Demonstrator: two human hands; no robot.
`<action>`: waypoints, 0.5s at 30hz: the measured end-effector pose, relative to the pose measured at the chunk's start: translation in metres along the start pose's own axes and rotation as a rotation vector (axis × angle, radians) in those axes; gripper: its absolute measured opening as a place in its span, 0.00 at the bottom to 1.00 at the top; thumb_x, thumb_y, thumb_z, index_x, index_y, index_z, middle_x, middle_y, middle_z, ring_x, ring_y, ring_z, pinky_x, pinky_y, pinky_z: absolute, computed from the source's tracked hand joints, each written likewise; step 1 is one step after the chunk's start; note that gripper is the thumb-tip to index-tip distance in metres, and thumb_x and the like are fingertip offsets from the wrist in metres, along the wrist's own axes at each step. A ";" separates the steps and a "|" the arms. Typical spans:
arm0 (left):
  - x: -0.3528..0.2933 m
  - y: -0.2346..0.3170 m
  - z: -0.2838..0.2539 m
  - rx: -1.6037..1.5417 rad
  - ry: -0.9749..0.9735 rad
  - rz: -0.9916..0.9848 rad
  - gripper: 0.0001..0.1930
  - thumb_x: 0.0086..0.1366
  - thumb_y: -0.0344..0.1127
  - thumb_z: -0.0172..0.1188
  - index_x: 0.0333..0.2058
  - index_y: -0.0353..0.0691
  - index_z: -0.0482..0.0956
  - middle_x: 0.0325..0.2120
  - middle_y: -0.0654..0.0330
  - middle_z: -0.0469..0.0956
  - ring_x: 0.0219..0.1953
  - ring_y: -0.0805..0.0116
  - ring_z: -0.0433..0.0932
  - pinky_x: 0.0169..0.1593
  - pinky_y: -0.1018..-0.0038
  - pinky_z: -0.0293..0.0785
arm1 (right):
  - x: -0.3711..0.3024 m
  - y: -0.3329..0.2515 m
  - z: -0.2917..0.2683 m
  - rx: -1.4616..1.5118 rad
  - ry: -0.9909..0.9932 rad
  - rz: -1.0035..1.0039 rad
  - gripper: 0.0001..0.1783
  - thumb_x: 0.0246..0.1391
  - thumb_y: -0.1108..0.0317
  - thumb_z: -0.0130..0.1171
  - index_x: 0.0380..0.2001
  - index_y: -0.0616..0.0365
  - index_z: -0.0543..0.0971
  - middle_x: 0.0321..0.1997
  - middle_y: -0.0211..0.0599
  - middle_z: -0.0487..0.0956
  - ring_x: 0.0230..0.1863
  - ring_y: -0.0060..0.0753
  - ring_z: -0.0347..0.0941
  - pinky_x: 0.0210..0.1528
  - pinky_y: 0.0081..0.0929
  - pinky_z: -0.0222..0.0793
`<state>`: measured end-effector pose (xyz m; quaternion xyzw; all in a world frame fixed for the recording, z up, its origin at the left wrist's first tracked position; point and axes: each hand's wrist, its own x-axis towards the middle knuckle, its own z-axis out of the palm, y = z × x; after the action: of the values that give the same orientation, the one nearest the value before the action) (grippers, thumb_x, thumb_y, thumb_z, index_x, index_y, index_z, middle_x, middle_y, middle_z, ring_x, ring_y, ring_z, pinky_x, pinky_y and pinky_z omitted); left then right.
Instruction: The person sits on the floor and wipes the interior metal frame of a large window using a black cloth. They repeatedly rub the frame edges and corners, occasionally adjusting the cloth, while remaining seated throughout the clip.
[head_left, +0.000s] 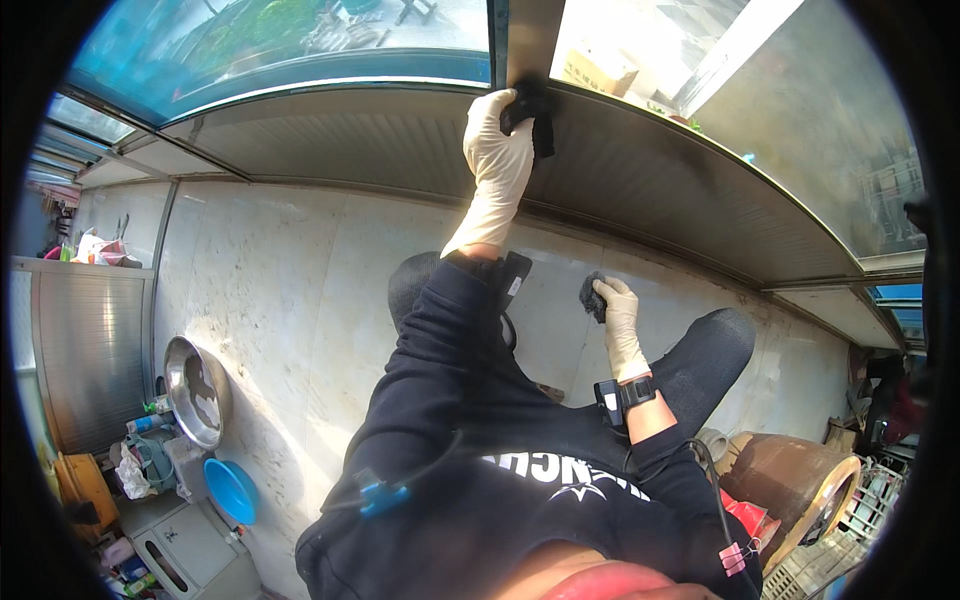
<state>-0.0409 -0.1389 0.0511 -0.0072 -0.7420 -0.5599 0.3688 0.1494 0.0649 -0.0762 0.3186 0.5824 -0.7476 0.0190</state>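
Note:
My left hand (497,145), in a cream glove, reaches up to the metal window post (533,45). Its fingers are closed on a black cloth (541,120), pressed at the foot of the post where it meets the grey ribbed panel (400,135). Lower and to the right, my right hand (622,312), also gloved, is held above my bent knee, away from the window. Between its fingertips is a dark grey, rough-textured scouring pad (592,298). A black band with a small box sits on the right wrist.
Window panes (290,45) flank the post, the right one (840,120) smeared. A pale wall (300,250) runs below the panel. At left are a metal basin (197,390), a blue plastic basin (231,490) and a grey cabinet (195,545). A brown jar (790,480) lies at lower right.

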 end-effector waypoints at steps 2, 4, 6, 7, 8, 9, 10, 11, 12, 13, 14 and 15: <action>-0.019 -0.022 -0.006 0.069 -0.127 -0.129 0.19 0.49 0.22 0.69 0.42 0.38 0.81 0.40 0.52 0.82 0.45 0.52 0.81 0.50 0.65 0.77 | -0.002 -0.001 0.002 -0.073 0.013 0.015 0.10 0.56 0.75 0.66 0.40 0.66 0.82 0.36 0.36 0.85 0.34 0.26 0.81 0.40 0.22 0.79; -0.028 -0.037 -0.007 0.091 -0.148 -0.158 0.19 0.48 0.22 0.68 0.41 0.38 0.81 0.41 0.51 0.82 0.46 0.49 0.81 0.52 0.64 0.76 | -0.004 -0.003 0.002 -0.059 0.022 0.003 0.09 0.55 0.76 0.66 0.40 0.65 0.82 0.36 0.36 0.85 0.34 0.26 0.82 0.40 0.22 0.80; -0.033 -0.044 -0.007 0.134 -0.180 -0.242 0.18 0.49 0.24 0.69 0.41 0.38 0.82 0.43 0.50 0.82 0.47 0.47 0.80 0.52 0.62 0.76 | -0.004 -0.005 0.003 -0.048 0.020 -0.029 0.09 0.55 0.76 0.66 0.40 0.65 0.83 0.36 0.36 0.85 0.34 0.26 0.82 0.40 0.22 0.79; -0.035 -0.046 -0.009 0.156 -0.208 -0.265 0.18 0.49 0.25 0.69 0.42 0.38 0.83 0.43 0.50 0.82 0.47 0.47 0.81 0.53 0.62 0.76 | -0.004 -0.006 0.003 -0.036 0.023 -0.030 0.09 0.55 0.76 0.66 0.40 0.65 0.83 0.36 0.35 0.85 0.34 0.25 0.82 0.40 0.21 0.79; -0.036 -0.046 -0.010 0.179 -0.235 -0.288 0.18 0.49 0.26 0.69 0.42 0.39 0.83 0.43 0.50 0.82 0.47 0.47 0.81 0.53 0.62 0.76 | -0.004 -0.007 0.003 -0.025 0.026 -0.034 0.09 0.55 0.77 0.66 0.40 0.64 0.83 0.36 0.35 0.85 0.34 0.25 0.82 0.40 0.21 0.79; -0.036 -0.045 -0.010 0.181 -0.265 -0.316 0.18 0.50 0.27 0.70 0.43 0.38 0.83 0.42 0.49 0.83 0.47 0.48 0.81 0.53 0.63 0.76 | -0.004 -0.009 0.003 -0.015 0.029 -0.041 0.08 0.55 0.77 0.66 0.40 0.64 0.83 0.36 0.35 0.85 0.34 0.25 0.82 0.40 0.21 0.79; -0.036 -0.044 -0.011 0.118 -0.260 -0.299 0.18 0.50 0.28 0.70 0.43 0.37 0.83 0.42 0.49 0.83 0.46 0.49 0.82 0.53 0.63 0.76 | -0.004 -0.010 0.004 -0.028 0.028 -0.040 0.08 0.56 0.77 0.66 0.40 0.64 0.83 0.37 0.35 0.85 0.34 0.25 0.82 0.40 0.21 0.79; -0.036 -0.041 -0.012 0.058 -0.260 -0.300 0.18 0.50 0.28 0.70 0.43 0.37 0.83 0.42 0.49 0.83 0.46 0.50 0.82 0.52 0.64 0.77 | -0.004 -0.012 0.004 -0.044 0.029 -0.041 0.08 0.56 0.76 0.65 0.40 0.64 0.83 0.37 0.35 0.85 0.34 0.25 0.82 0.40 0.21 0.79; -0.035 -0.038 -0.012 0.002 -0.269 -0.324 0.18 0.51 0.28 0.71 0.42 0.36 0.83 0.41 0.49 0.83 0.46 0.51 0.82 0.52 0.65 0.77 | -0.004 -0.013 0.005 -0.059 0.042 -0.030 0.08 0.56 0.76 0.65 0.40 0.64 0.83 0.37 0.35 0.85 0.34 0.24 0.82 0.40 0.20 0.79; -0.034 -0.034 -0.011 -0.056 -0.219 -0.261 0.18 0.51 0.29 0.71 0.42 0.36 0.83 0.41 0.50 0.83 0.45 0.54 0.83 0.52 0.66 0.77 | -0.004 -0.015 0.006 -0.047 0.015 -0.044 0.08 0.56 0.76 0.65 0.40 0.64 0.83 0.37 0.35 0.85 0.34 0.24 0.82 0.40 0.21 0.79; -0.030 -0.030 -0.008 -0.063 -0.133 -0.092 0.18 0.54 0.26 0.73 0.44 0.34 0.82 0.38 0.55 0.84 0.41 0.68 0.82 0.49 0.73 0.78 | -0.005 -0.017 0.007 -0.031 -0.001 -0.043 0.08 0.56 0.76 0.65 0.40 0.65 0.83 0.37 0.35 0.85 0.34 0.24 0.82 0.40 0.21 0.79; -0.027 -0.026 -0.008 -0.110 -0.083 -0.039 0.18 0.54 0.25 0.73 0.44 0.34 0.81 0.38 0.56 0.84 0.41 0.69 0.82 0.48 0.74 0.78 | -0.005 -0.019 0.010 -0.020 -0.005 -0.029 0.08 0.57 0.76 0.65 0.40 0.65 0.83 0.37 0.35 0.85 0.35 0.23 0.82 0.41 0.21 0.79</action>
<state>-0.0281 -0.1442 0.0149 -0.0365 -0.7247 -0.6062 0.3257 0.1415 0.0604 -0.0566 0.3082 0.5943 -0.7427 0.0127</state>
